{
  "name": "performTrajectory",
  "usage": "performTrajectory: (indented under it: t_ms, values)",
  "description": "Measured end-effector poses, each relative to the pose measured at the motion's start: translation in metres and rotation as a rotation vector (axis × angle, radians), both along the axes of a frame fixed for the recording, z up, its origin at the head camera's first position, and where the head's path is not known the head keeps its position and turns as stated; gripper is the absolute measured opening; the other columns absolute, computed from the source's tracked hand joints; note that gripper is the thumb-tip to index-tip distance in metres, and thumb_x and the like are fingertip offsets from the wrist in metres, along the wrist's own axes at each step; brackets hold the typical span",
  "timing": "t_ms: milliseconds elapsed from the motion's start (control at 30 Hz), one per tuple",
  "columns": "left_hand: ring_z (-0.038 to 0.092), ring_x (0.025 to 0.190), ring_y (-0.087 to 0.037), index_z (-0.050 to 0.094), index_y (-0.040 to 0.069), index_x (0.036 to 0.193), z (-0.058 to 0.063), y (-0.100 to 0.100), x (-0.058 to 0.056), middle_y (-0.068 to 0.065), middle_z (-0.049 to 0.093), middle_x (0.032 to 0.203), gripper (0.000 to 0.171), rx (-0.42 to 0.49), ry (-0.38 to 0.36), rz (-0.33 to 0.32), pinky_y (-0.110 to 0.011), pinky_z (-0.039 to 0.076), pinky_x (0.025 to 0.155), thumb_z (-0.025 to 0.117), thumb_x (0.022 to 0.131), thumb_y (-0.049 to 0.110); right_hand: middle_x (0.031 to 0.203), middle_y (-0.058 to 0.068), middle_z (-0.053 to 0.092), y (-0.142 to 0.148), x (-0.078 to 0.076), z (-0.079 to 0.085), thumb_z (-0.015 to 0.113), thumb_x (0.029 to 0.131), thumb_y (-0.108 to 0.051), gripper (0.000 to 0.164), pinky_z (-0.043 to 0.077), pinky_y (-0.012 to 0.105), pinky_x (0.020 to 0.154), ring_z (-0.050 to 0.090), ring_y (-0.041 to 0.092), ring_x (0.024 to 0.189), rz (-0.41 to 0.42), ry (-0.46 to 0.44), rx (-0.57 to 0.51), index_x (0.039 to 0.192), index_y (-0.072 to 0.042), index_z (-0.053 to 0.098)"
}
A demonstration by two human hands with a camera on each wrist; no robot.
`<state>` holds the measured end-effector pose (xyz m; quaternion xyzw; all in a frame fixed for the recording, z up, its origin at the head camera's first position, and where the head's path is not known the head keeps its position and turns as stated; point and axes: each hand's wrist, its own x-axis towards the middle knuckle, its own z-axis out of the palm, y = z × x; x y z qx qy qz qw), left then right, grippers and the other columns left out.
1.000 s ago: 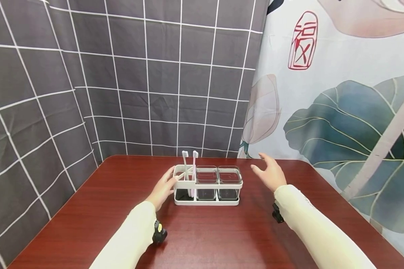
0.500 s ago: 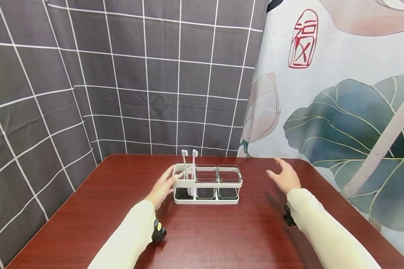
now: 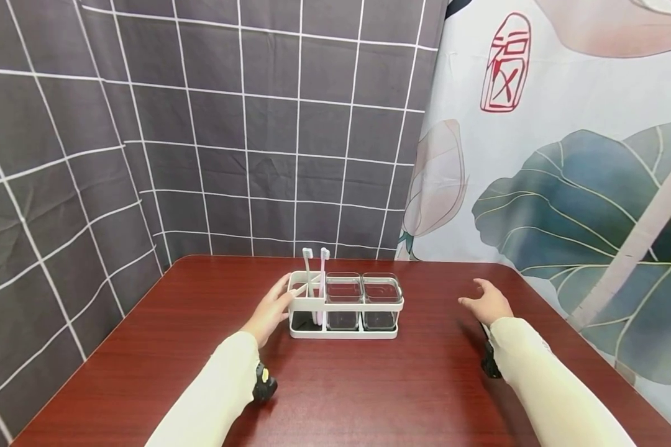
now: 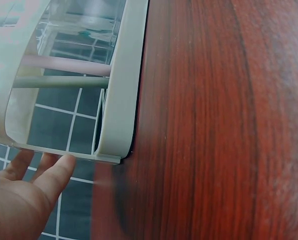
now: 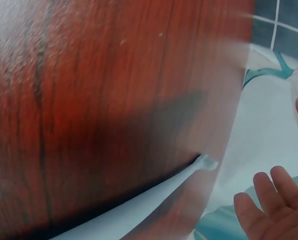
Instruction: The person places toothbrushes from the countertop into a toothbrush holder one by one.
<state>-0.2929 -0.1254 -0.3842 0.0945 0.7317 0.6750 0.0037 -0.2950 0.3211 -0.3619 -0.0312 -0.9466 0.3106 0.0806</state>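
A white rack [image 3: 343,335] stands upright on the reddish-brown table. Its left compartment holds a grey-green toothbrush [image 3: 308,267] and a pink toothbrush [image 3: 323,267], both bristles up. In the middle and right compartments sit two clear square glass cups, the middle cup [image 3: 343,292] and the right cup [image 3: 381,292]. My left hand [image 3: 268,313] touches the rack's left end; in the left wrist view its fingertips [image 4: 66,161] lie at the end rail. To the right of the rack, well apart from it, my right hand [image 3: 489,305] hovers over the table with fingers loosely bent, holding nothing.
A dark grey cloth [image 3: 268,174] with a white grid hangs behind and at left. A white curtain [image 3: 542,161] with leaf prints hangs at right. The table's back edge [image 3: 246,258] is near the rack. A pale tapering thing [image 5: 144,207] shows low in the right wrist view, kind unclear.
My right hand has moved right and slightly down, away from the rack. The left hand, rack, cups and toothbrushes have stayed where they were.
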Motion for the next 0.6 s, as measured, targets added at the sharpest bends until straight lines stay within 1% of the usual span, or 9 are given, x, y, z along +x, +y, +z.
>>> performTrajectory:
  t_ms: [333,467,600]
  values:
    - [0.036,0.135,-0.043,0.023,0.007,0.153,0.003,0.001,0.002,-0.024,0.029,0.153,0.059,-0.001,-0.003,0.001,-0.061,0.032,0.105,0.044,0.098,0.014,0.132,0.042,0.038,0.007,0.007,-0.004,0.057,0.089,-0.015,0.067,0.037,0.062,0.099,0.042,0.055,0.118,-0.062,-0.074,-0.01,0.139,0.018,0.026]
    - [0.037,0.134,-0.044,0.022,0.007,0.153,0.004,0.002,0.003,-0.025,0.028,0.153,0.059,-0.002,-0.003,-0.002,-0.061,0.032,0.105,0.044,0.099,0.014,0.129,0.043,0.04,0.012,0.007,-0.007,0.057,0.089,-0.013,0.065,0.039,0.061,0.098,0.044,0.054,0.115,-0.058,-0.11,0.001,0.137,0.02,0.028]
    - [0.036,0.134,-0.044,0.021,0.006,0.153,0.003,0.003,0.003,-0.026,0.027,0.153,0.059,0.004,-0.005,-0.012,-0.061,0.031,0.106,0.045,0.099,0.015,0.128,0.043,0.04,0.018,0.007,-0.01,0.061,0.087,-0.011,0.066,0.04,0.06,0.097,0.045,0.054,0.114,-0.056,-0.148,0.016,0.134,0.021,0.029]
